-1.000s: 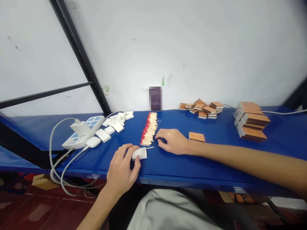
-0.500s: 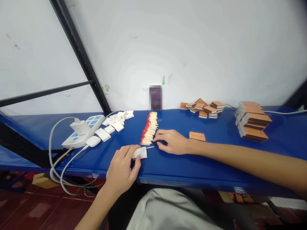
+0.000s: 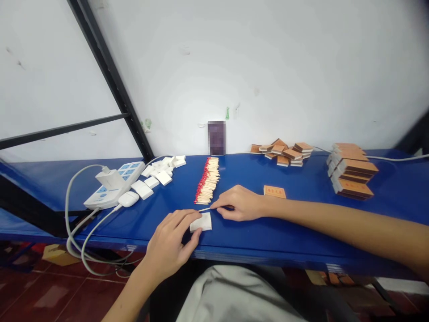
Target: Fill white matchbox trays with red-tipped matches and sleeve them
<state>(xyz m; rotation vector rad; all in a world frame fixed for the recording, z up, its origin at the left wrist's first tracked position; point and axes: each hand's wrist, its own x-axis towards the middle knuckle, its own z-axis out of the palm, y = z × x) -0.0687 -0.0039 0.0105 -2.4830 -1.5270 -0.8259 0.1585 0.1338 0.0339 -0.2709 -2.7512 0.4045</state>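
My left hand (image 3: 169, 245) pinches a small white matchbox tray (image 3: 201, 222) between thumb and fingers on the blue table (image 3: 301, 223), close to the front edge. My right hand (image 3: 238, 203) lies just right of it, its thumb and forefinger closed on a single matchstick (image 3: 205, 209) that points left, just above the tray. Behind both hands runs a long row of red-tipped matches (image 3: 208, 180). A lone orange matchbox sleeve (image 3: 274, 192) lies flat right of my right hand.
Several white trays (image 3: 161, 172) lie at the left beside a white power strip (image 3: 114, 188) with a charger and grey cables. Orange matchboxes sit in a loose heap (image 3: 284, 151) and a stack (image 3: 351, 176) at the back right. A black frame leans along the white wall.
My right hand left the foot of the match row and came nearer, now pinching one match. My left hand slid the white tray slightly right and nearer the front edge.
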